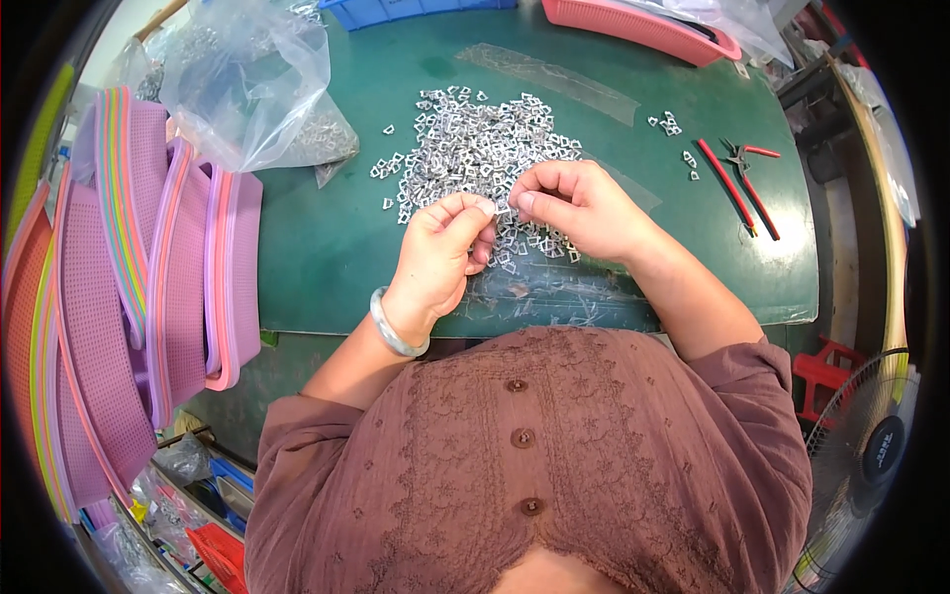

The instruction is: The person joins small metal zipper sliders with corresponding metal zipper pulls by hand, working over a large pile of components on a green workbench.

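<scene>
My left hand [442, 241], with a pale bangle [396, 325] on its wrist, is closed in a pinch at the near side of a heap of small silvery metal frame-shaped pieces [475, 134]. Facing it, my right hand [577, 205] also pinches, thumb against bent forefinger. The fingertips of both hands almost meet. One small metal piece [502, 207] shows between them, against the left thumb and forefinger. Whatever lies inside the right pinch is too small and hidden to tell. Loose pieces spread under and around both hands on the green table [346, 267].
Plastic bags [252, 94] of pieces sit at the far left, beside stacked purple baskets [183, 277]. Red-handled pliers [749, 183], a red stick-like tool [725, 186] and a few loose pieces [671, 124] lie right. A pink basket [643, 32] and blue bin [416, 10] stand behind; a fan [871, 465] is lower right.
</scene>
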`<state>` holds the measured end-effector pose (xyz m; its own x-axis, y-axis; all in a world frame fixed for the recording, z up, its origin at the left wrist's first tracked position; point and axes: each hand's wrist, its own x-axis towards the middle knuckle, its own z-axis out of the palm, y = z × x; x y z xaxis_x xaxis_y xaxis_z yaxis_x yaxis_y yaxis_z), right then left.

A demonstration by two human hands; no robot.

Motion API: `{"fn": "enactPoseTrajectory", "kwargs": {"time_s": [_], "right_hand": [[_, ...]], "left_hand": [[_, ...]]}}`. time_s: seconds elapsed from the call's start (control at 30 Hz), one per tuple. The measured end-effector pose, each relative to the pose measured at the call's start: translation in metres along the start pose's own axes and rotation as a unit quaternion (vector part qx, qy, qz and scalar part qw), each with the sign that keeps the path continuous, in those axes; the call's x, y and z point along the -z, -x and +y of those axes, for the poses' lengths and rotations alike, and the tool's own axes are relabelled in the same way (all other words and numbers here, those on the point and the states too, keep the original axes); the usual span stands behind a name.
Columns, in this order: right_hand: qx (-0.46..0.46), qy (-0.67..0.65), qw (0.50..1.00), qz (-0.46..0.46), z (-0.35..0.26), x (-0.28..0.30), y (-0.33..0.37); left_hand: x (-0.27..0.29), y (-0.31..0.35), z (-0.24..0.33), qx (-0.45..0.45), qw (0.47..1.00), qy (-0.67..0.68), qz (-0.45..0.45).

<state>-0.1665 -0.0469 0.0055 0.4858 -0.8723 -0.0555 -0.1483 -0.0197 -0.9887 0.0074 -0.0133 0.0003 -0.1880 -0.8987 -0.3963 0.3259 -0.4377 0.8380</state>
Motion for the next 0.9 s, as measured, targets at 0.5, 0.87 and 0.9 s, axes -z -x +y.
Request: {"fn": "enactPoseTrajectory", "kwargs": {"time_s": [0.5,0.87,0.9], "right_hand": [[-0.034,-0.061,0.997,-0.029,-0.0001,-0.0004,0.0017],[-0.044,-0.065,0.997,-0.026,-0.0031,0.0003,0.0017],[-0.044,-0.064,0.997,-0.027,-0.0028,0.0008,0.0016]], "left_hand": [[-0.0015,0.0032,0.0027,-0.003,0.999,-0.029,-0.019],[0.002,0.0022,0.0013,-0.007,0.999,-0.037,-0.038],[0.0019,0.0021,0.0016,-0.007,0.999,-0.036,-0.038]]}}
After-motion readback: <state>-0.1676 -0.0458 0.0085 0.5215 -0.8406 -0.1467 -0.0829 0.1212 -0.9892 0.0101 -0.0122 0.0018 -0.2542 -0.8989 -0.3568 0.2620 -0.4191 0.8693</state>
